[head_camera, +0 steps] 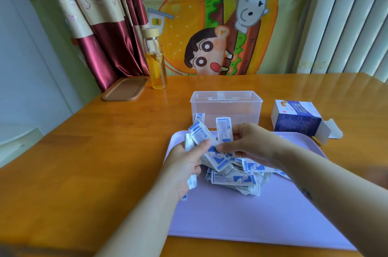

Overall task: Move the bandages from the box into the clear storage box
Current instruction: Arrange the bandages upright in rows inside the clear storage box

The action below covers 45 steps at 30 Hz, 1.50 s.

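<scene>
A heap of white-and-blue wrapped bandages lies on a lilac tray. My left hand grips a bundle of bandages, some sticking up above the thumb. My right hand pinches an upright bandage just above the heap. The clear storage box stands open right behind the tray, with one bandage showing at its left front corner. The blue-and-white bandage box lies on its side to the right, flap open toward the tray.
A glass bottle with yellow liquid and a brown lid-like tray stand at the back left of the wooden table. A cartoon cloth hangs behind, curtains at the left.
</scene>
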Each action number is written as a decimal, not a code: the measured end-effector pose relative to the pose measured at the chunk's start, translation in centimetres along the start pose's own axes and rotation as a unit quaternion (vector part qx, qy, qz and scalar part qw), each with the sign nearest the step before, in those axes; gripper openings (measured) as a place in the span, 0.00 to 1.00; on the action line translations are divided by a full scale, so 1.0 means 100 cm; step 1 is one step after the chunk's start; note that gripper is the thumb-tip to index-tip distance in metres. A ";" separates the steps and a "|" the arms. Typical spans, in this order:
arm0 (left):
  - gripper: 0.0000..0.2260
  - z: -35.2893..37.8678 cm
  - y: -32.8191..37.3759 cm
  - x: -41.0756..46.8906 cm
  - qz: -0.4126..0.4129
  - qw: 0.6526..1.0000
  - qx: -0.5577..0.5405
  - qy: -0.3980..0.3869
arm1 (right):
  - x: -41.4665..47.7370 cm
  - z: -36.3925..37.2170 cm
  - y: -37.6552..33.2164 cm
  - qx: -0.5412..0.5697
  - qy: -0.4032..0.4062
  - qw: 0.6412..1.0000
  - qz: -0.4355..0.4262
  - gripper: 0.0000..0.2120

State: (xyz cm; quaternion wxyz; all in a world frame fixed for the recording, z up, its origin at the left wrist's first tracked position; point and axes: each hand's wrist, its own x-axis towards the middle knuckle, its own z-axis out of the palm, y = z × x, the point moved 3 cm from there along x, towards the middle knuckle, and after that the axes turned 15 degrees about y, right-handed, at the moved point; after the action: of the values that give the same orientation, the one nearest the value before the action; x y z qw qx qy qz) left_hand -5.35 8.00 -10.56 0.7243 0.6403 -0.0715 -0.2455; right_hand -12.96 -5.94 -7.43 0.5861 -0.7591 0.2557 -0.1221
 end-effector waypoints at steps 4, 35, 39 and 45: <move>0.15 -0.005 0.004 0.002 0.016 1.000 0.008 0.012 | -0.002 0.000 0.000 0.048 0.003 0.999 0.025 0.12; 0.12 -0.055 0.016 0.018 0.119 0.907 0.404 0.015 | -0.007 0.014 -0.004 -0.038 0.107 0.993 -0.037 0.04; 0.15 -0.059 0.010 0.017 0.133 0.848 0.513 0.020 | -0.012 0.039 -0.002 -0.134 0.045 0.990 -0.018 0.15; 0.08 -0.072 0.030 0.016 0.167 0.869 0.458 0.087 | -0.017 0.075 -0.003 -0.195 -0.050 0.978 -0.050 0.07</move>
State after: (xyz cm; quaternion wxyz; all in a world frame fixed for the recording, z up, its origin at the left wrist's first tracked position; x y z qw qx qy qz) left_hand -0.13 13.84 -9.21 0.3834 0.8975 -0.2178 -0.0040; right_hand -10.69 1.29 -9.07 0.4321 -0.8757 0.2066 -0.0613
